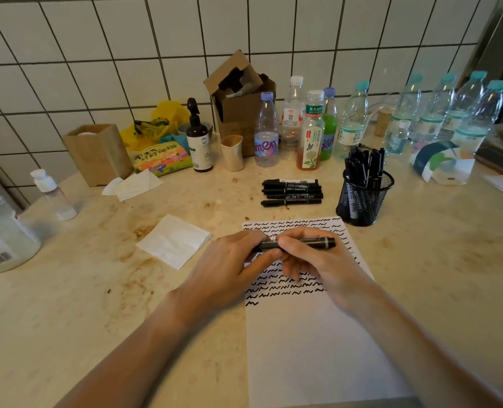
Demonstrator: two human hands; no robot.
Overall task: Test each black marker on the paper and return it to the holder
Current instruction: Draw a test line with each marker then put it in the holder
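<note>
Black marker (303,243) held level above the scribbled paper (318,334), long axis running left to right, grey-banded end pointing right. Left hand (232,260) curled round its left end, right hand (312,260) gripping the barrel from below, thumb on top. Beyond the sheet, five more markers (291,192) lying side by side on the worktop (97,290), parallel, also left to right. Just right of those, mesh holder (363,198) with markers standing upright.

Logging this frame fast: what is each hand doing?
Left hand: grips the black marker at its left end.
Right hand: fingers curled round the same marker.
</note>
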